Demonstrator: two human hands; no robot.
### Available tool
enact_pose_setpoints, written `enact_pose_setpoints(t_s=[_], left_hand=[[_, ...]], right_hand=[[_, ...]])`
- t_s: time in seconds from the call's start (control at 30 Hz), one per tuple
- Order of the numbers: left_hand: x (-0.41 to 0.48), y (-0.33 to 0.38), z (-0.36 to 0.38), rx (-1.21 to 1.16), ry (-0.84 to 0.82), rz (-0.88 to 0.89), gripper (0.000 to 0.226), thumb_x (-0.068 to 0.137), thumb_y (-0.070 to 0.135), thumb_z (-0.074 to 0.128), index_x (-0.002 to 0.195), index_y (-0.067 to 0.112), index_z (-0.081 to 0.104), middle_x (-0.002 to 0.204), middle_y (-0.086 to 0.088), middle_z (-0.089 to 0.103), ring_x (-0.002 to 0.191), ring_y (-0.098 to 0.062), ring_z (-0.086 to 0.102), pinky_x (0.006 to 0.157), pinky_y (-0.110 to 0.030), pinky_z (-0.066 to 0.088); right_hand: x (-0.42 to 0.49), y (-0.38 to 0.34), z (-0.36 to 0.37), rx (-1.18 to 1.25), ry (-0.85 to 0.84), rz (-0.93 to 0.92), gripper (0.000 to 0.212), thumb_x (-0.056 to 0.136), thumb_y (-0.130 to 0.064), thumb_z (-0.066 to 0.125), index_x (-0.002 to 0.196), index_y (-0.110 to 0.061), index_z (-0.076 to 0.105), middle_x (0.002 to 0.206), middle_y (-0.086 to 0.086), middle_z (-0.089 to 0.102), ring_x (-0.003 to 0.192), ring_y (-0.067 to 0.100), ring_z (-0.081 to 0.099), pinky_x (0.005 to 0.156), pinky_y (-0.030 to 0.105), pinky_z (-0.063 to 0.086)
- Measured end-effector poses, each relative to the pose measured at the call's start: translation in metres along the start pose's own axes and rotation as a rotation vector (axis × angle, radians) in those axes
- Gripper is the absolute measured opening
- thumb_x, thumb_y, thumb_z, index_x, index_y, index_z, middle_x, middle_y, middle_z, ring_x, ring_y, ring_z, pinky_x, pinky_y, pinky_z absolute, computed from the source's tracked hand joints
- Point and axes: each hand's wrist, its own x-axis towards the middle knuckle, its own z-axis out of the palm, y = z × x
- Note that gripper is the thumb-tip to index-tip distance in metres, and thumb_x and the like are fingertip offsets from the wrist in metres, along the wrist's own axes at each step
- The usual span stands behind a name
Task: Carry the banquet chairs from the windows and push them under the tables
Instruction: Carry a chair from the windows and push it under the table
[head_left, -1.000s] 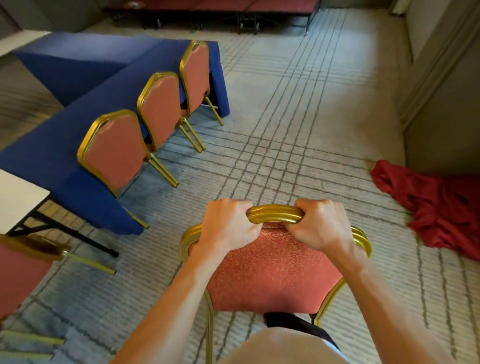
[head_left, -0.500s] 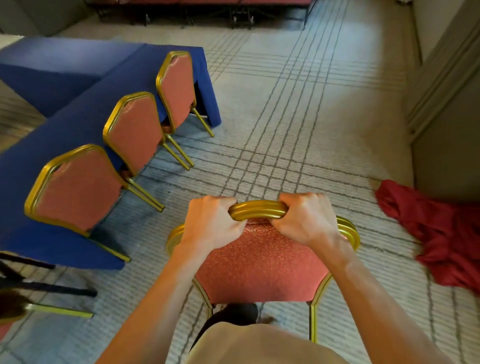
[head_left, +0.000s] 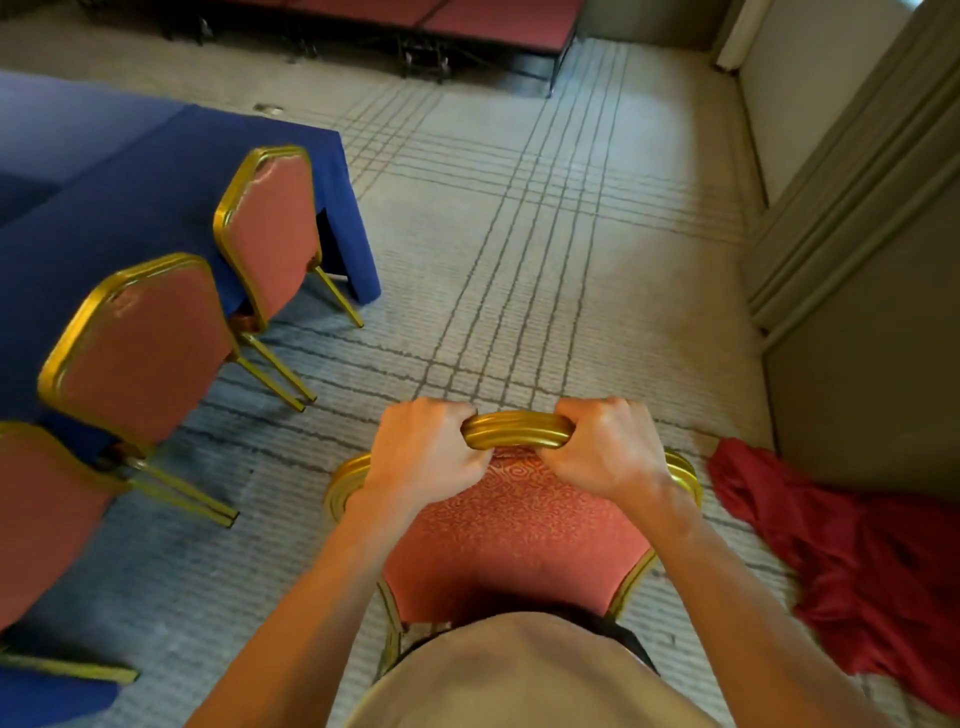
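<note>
I hold a banquet chair (head_left: 514, 535) with a gold frame and a red patterned back in front of my body. My left hand (head_left: 423, 457) grips the gold top rail on the left, and my right hand (head_left: 602, 449) grips it on the right. The rail looks layered, as if more than one chair is stacked. Its legs are mostly hidden below me. To the left stands a table in a blue cloth (head_left: 135, 208), with three matching chairs (head_left: 270, 228) (head_left: 140, 353) (head_left: 36, 525) pushed up against its near side.
A heap of red cloth (head_left: 852, 556) lies on the carpet at the right, below a grey wall panel (head_left: 872, 322). A low red stage platform (head_left: 467, 21) runs along the far end. Open striped carpet (head_left: 519, 234) stretches ahead between the table and the wall.
I have moved forward with the chair. The table and its chairs have slid down and left in view; the red cloth and far stage are nearer. Both hands keep their grip.
</note>
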Motion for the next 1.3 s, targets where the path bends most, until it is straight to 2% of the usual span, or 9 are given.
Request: enact_pose_setpoints(t_s=[0.17,0.27,0.43,0.6,0.8,0.97,1.13,1.23,1.3], left_hand=[[0.101,-0.034,-0.003,-0.020,0.040,0.036,0.030,0.076,0.045,0.063,0.060,0.026,0.047,0.053,0.009,0.047,0.054,-0.019,0.055,0.054,-0.029,0.031],[0.159,-0.055,0.006,-0.008,0.041,0.062,0.029,0.074,0.044,0.065,0.059,0.027,0.046,0.050,0.010,0.039,0.049,-0.015,0.048,0.051,-0.027,0.029],[0.272,-0.099,0.032,0.017,0.055,0.109,0.033,0.073,0.041,0.071,0.061,0.027,0.044,0.053,0.013,0.034,0.047,-0.018,0.050,0.053,-0.026,0.025],[0.379,-0.140,0.048,0.026,0.041,0.043,0.033,0.071,0.044,0.066,0.059,0.024,0.042,0.052,0.009,0.037,0.049,-0.021,0.050,0.053,-0.029,0.024],[0.486,-0.177,0.052,0.041,0.052,-0.014,0.035,0.069,0.044,0.067,0.060,0.028,0.037,0.053,0.012,0.031,0.049,-0.022,0.050,0.054,-0.027,0.021],[0.575,-0.230,0.065,0.020,0.053,-0.078,0.037,0.070,0.045,0.066,0.058,0.027,0.036,0.052,0.010,0.031,0.050,-0.023,0.050,0.052,-0.030,0.023],[0.646,-0.284,0.083,0.020,0.050,-0.105,0.041,0.070,0.042,0.067,0.056,0.029,0.030,0.048,0.012,0.026,0.048,-0.017,0.041,0.053,-0.029,0.020],[0.701,-0.330,0.098,0.004,0.049,-0.137,0.039,0.071,0.039,0.071,0.056,0.025,0.037,0.049,0.008,0.042,0.051,-0.020,0.052,0.054,-0.030,0.021],[0.740,-0.355,0.097,-0.020,0.025,-0.148,0.042,0.072,0.037,0.073,0.056,0.027,0.036,0.053,0.006,0.050,0.055,-0.021,0.055,0.056,-0.030,0.021]], right_hand=[[0.101,0.012,-0.021,0.029,0.072,-0.021,0.042,0.081,-0.052,0.068,0.060,-0.028,0.041,0.064,-0.007,0.060,0.073,0.027,0.066,0.068,0.031,0.038],[0.157,0.025,-0.017,0.036,0.092,-0.004,0.045,0.082,-0.052,0.069,0.058,-0.027,0.040,0.061,-0.006,0.060,0.068,0.027,0.065,0.068,0.032,0.040],[0.277,0.057,-0.004,0.054,0.152,-0.013,0.048,0.080,-0.051,0.069,0.055,-0.026,0.038,0.050,-0.012,0.043,0.055,0.019,0.052,0.065,0.029,0.038],[0.401,0.081,0.002,0.083,0.151,-0.075,0.050,0.080,-0.053,0.069,0.053,-0.029,0.035,0.053,-0.009,0.051,0.056,0.024,0.061,0.064,0.032,0.047],[0.524,0.096,-0.012,0.104,0.147,-0.119,0.042,0.081,-0.056,0.064,0.059,-0.024,0.047,0.063,0.000,0.066,0.066,0.030,0.067,0.063,0.033,0.044],[0.638,0.101,-0.006,0.134,0.158,-0.157,0.048,0.072,-0.071,0.040,0.054,-0.027,0.035,0.061,-0.001,0.065,0.064,0.031,0.066,0.063,0.034,0.048],[0.731,0.101,0.013,0.075,0.217,-0.244,0.046,0.078,-0.061,0.058,0.054,-0.026,0.039,0.049,-0.004,0.056,0.049,0.025,0.060,0.058,0.029,0.039],[0.808,0.096,0.021,0.030,0.191,-0.250,0.046,0.076,-0.053,0.073,0.056,-0.023,0.044,0.049,-0.004,0.055,0.049,0.023,0.059,0.058,0.029,0.040],[0.854,0.090,0.016,0.025,0.159,-0.220,0.045,0.076,-0.060,0.064,0.057,-0.025,0.043,0.051,-0.005,0.056,0.053,0.022,0.060,0.060,0.030,0.041]])
